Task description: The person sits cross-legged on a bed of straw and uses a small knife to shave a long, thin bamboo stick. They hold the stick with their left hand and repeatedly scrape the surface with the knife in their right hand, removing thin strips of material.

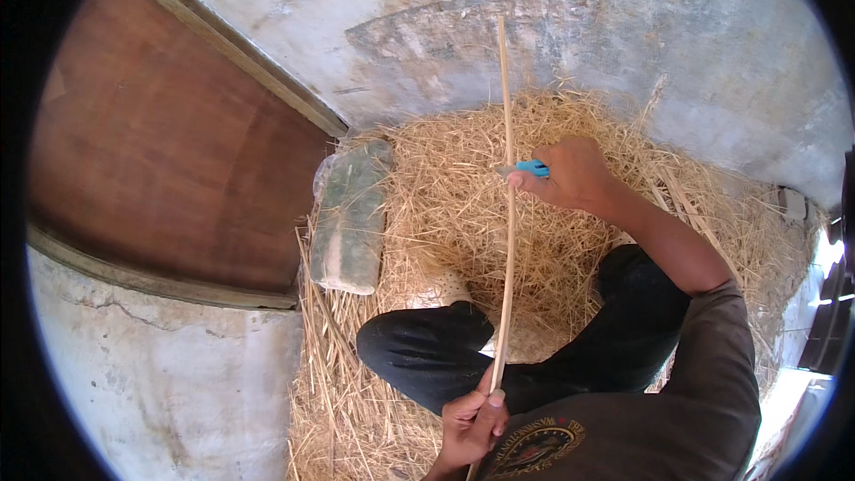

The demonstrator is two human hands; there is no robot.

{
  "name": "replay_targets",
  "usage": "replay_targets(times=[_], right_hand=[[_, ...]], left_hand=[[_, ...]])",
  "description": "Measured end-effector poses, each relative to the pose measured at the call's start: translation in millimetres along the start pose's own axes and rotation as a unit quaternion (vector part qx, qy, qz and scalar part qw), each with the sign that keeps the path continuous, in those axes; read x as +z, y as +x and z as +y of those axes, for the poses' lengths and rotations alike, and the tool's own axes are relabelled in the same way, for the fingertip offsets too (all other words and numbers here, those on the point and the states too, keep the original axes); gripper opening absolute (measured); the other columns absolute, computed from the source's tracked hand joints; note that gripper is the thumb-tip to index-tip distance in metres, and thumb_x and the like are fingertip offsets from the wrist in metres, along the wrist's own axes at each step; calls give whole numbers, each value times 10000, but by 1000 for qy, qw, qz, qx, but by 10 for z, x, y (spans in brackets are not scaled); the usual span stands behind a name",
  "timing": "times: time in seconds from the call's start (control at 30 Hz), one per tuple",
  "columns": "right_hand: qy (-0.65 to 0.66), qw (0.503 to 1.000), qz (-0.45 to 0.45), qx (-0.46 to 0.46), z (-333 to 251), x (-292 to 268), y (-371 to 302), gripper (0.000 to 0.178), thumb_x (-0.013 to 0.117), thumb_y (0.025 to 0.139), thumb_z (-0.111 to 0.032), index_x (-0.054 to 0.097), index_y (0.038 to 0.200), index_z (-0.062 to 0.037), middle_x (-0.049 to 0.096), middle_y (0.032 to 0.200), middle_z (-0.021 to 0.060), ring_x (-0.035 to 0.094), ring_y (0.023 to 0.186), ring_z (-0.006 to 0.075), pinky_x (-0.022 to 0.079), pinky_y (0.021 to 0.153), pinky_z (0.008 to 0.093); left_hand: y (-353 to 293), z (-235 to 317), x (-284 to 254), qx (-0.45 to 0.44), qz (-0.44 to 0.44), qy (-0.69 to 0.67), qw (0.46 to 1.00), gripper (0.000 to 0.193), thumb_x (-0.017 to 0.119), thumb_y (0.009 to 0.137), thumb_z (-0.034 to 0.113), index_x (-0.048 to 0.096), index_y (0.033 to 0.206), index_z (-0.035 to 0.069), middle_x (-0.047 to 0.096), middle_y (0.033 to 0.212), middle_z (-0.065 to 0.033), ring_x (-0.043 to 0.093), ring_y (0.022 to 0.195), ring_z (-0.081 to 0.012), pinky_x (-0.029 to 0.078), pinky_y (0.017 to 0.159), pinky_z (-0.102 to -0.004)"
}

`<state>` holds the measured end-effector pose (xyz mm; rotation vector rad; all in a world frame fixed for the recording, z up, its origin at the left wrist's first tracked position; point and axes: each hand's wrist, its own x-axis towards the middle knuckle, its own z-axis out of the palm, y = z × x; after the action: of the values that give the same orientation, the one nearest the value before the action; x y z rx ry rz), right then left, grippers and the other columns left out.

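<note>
A long, thin, pale strip, probably split bamboo [508, 267], runs upright through the middle of the view, slightly bowed. Near its lower part my left hand [465, 428] is closed around it, thumb lying along the strip, close to my body. Farther up, my right hand [570, 174] grips a blue-handled utility knife [533, 168]. The knife's blade lies across the strip, and the right thumb sits just below it, by the strip's edge. Beyond the blade, the strip's upper end reaches in front of the wall.
Loose straw-like shavings [463, 187] cover the floor around my crossed legs [427, 347]. A greenish, worn block-like bundle [352, 223] lies to the left, beside a brown wooden door panel [169, 142]. A stained plaster wall [677, 44] stands ahead.
</note>
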<state>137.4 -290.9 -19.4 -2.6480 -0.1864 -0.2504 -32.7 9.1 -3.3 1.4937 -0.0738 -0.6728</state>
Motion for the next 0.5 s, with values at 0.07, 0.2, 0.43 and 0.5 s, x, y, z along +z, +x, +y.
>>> replay_targets(times=[0.07, 0.2, 0.43, 0.5], right_hand=[[8, 999, -10, -29, -92, 153, -137, 807, 394, 748, -839, 581, 531, -84, 462, 417, 54, 512, 386, 225, 377, 386, 373], [7, 989, -18, -146, -316, 149, -300, 804, 359, 778, -828, 580, 534, -94, 452, 417, 39, 486, 381, 200, 361, 389, 362], [25, 999, 27, -10, 139, 149, -50, 763, 397, 788, -800, 535, 508, -103, 428, 407, 37, 458, 360, 197, 346, 371, 354], [95, 988, 11, -118, -183, 181, -303, 712, 474, 790, -758, 511, 512, -103, 428, 409, 31, 458, 348, 202, 352, 356, 357]], left_hand=[[2, 30, 2, 5, 14, -10, 1000, 434, 444, 991, 128, 379, 1393, -22, 415, 527, -1, 383, 473, -66, 354, 471, -225], [18, 76, -16, 35, 22, 25, 999, 441, 460, 990, 149, 388, 1379, -45, 434, 537, 1, 390, 479, -65, 360, 481, -226], [-23, -77, -30, 13, 12, 7, 1000, 381, 500, 977, 162, 472, 1315, -11, 467, 550, 16, 419, 481, -52, 355, 464, -214], [-55, -148, -55, -1, 53, -1, 999, 282, 555, 959, 175, 605, 1196, 32, 470, 569, 45, 414, 488, -35, 325, 447, -195]])
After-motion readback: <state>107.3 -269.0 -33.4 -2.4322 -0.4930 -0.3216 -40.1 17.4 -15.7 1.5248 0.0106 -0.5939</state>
